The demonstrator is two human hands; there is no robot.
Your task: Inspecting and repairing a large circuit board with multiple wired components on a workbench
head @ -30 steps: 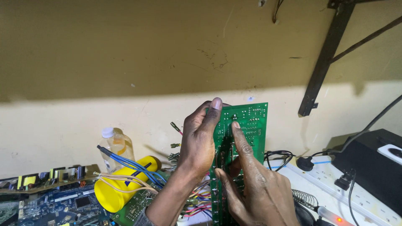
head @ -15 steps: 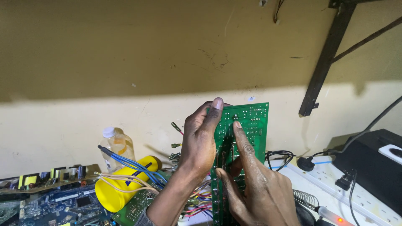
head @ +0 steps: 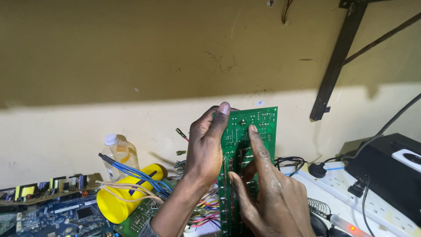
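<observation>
The person held a green circuit board (head: pixel 256 131) upright in front of the wall, with its solder side turned to the camera. The left hand (head: pixel 206 147) gripped the left edge of the board, and its thumb lay flat along the upper part of that edge. The right hand (head: pixel 267 197) did not grip anything: its index finger was stretched out and its tip pressed on the solder side near the middle of the board, while its thumb touched the board lower down. So the two hands were close together, both on the same board, one clamped and one only touching.

To do this inspection well, the left hand probably needed to keep the board steady by the edge only, so that the solder joints stayed free to see. The right index finger should likely move lightly, because sharp solder points could prick the skin. The coloured wires (head: pixel 206 210) that hung from the lower part of the board looked easy to pull, so the board should not be turned far.

A yellow cylinder (head: pixel 125 197) with blue wires (head: pixel 131 171) over it lay well to the left, a clear plastic bottle (head: pixel 118 151) stood behind it, and a white power strip (head: pixel 351 184) lay to the right.
</observation>
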